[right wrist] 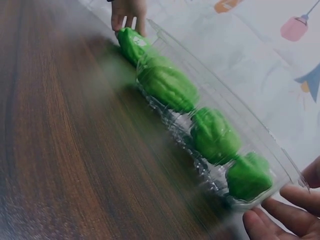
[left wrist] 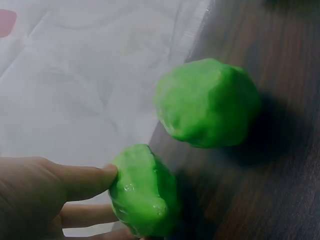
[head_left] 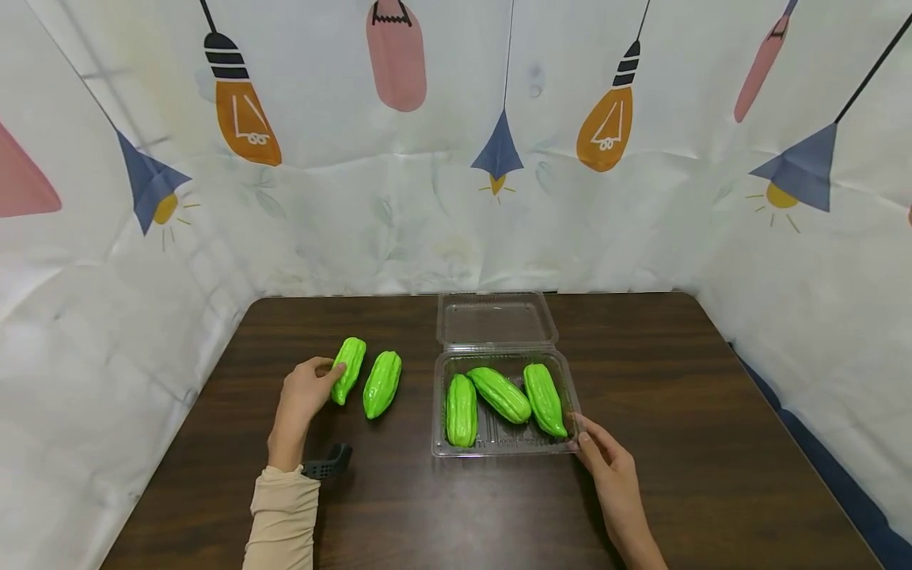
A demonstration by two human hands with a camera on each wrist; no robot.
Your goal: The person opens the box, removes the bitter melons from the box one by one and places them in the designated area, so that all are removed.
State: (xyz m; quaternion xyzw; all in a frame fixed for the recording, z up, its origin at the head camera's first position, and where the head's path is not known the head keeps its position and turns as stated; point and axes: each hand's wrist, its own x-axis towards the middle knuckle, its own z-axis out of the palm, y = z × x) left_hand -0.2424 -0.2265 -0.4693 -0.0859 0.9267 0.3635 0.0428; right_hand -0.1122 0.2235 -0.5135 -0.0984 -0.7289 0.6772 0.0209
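Note:
My left hand (head_left: 305,396) pinches a glossy green ridged bitter melon (head_left: 349,370) between thumb and fingers at the left of the table. In the left wrist view, thumb and fingers press on the sides of that bitter melon (left wrist: 145,192). A second bitter melon (head_left: 382,385) lies just to its right, apart from the hand. At the centre stands a clear plastic box (head_left: 492,453), its hinged lid (head_left: 496,321) folded back. Inside it are three bitter melons (head_left: 499,394), side by side. My right hand (head_left: 611,471) grips the box's near right corner.
The dark wooden table (head_left: 684,404) carries everything. A pale curtain (head_left: 442,229) printed with lamps hangs along its back and sides. A dark band (head_left: 328,461) is around my left wrist, below a beige sleeve (head_left: 283,514).

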